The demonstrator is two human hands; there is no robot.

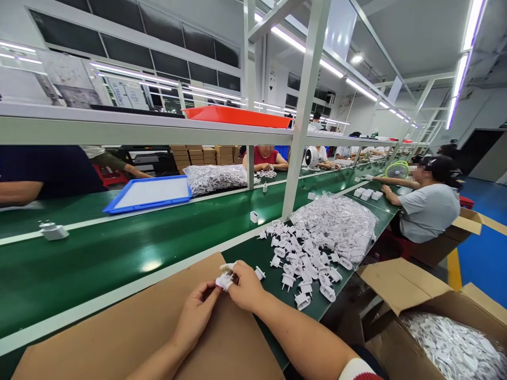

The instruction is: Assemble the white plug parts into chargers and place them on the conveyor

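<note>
Over a brown cardboard sheet (130,322), both hands meet at one small white plug adapter (224,282). My left hand (198,311) pinches its near left side between thumb and fingertips. My right hand (246,287) closes on it from the right, and a whitish covering shows on a fingertip. The fingers hide much of the adapter. Just right of my right hand lies a single white adapter (260,273). Beyond it spreads a loose pile of white plug adapters (304,264), spilling from a clear plastic bag (336,221).
A green conveyor belt (130,253) runs past, carrying a few white adapters (53,230). A metal post (304,116) rises beside the bag. An open carton (420,295) of bagged white parts stands lower right. Across the belt lies a blue-rimmed tray (148,192). Co-workers sit along the line.
</note>
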